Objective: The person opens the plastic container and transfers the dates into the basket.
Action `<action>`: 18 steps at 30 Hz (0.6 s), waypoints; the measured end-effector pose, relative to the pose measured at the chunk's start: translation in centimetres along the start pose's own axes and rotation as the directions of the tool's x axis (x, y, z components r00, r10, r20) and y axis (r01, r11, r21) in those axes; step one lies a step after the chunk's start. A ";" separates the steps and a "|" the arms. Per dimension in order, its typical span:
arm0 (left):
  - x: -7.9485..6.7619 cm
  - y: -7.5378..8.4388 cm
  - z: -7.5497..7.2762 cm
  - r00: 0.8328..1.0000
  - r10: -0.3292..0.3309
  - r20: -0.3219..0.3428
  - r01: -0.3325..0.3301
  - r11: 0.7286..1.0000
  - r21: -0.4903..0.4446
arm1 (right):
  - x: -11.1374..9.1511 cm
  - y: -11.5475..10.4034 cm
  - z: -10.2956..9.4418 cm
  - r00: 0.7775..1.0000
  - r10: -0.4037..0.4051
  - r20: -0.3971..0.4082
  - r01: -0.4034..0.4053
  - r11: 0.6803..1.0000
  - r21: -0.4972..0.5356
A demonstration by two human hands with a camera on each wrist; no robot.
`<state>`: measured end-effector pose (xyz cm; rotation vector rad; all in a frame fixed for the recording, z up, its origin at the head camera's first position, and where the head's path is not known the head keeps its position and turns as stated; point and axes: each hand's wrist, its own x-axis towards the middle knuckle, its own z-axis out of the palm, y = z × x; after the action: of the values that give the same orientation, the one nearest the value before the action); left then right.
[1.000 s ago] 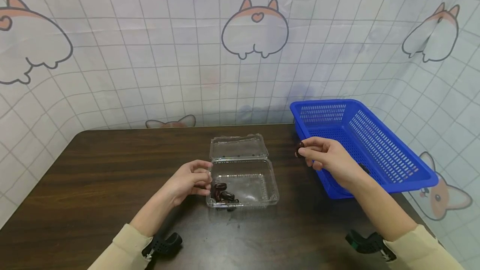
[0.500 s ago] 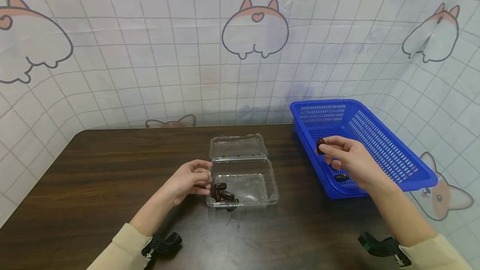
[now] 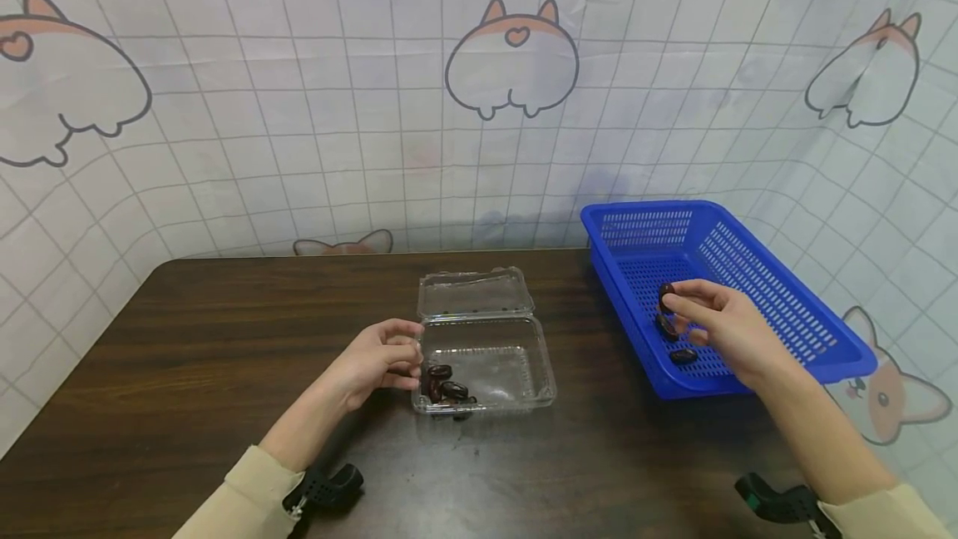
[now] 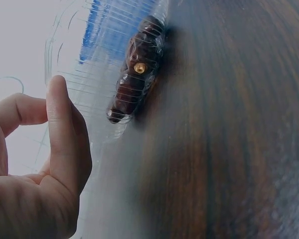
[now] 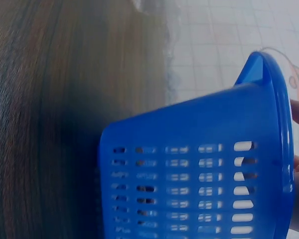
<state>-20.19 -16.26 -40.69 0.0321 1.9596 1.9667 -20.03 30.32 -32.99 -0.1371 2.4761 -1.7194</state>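
Observation:
My right hand (image 3: 726,327) pinches a dark brown date (image 3: 666,296) between thumb and fingertips, over the blue plastic basket (image 3: 629,318). Below it, another date (image 3: 666,328) and a further date (image 3: 683,356) lie on the basket floor. My left hand (image 3: 377,364) rests with its fingertips against the left wall of an open clear plastic clamshell box (image 3: 516,373). Several dates (image 3: 449,389) are heaped in the box's front left corner. Seen through the box wall in the left wrist view, the dates (image 4: 134,69) sit in a row, one showing a pale stem cap.
The dark wooden table (image 3: 224,339) carries both containers, the box mid-table and the basket at its right. The box's lid (image 3: 475,294) is folded back. A white gridded cloth (image 3: 299,148) with cartoon corgis hangs behind and to the right.
My right hand has moved right with the date, from the basket's left rim to over its inside. The dates on the basket floor have come into fuller view. The left hand has stayed put.

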 end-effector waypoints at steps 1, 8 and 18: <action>0.0 0.0 0.0 1.000 0.000 -0.001 0.000 1.000 -0.001 | 0.0 0.1 -0.1 1.000 0.003 -0.001 -0.003 1.000 -0.013; 0.1 0.1 -0.1 1.000 0.000 -0.002 0.000 1.000 0.000 | -0.3 0.6 -0.6 1.000 0.015 -0.004 -0.015 0.998 -0.067; -0.1 0.1 -0.2 1.000 -0.003 -0.009 0.003 1.000 0.008 | -0.3 0.5 -1.0 0.998 0.054 -0.013 -0.055 0.984 -0.170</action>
<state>-20.15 -16.45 -40.54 0.0226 1.9727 1.9604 -19.87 31.45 -33.05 -0.0776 2.6047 -1.4891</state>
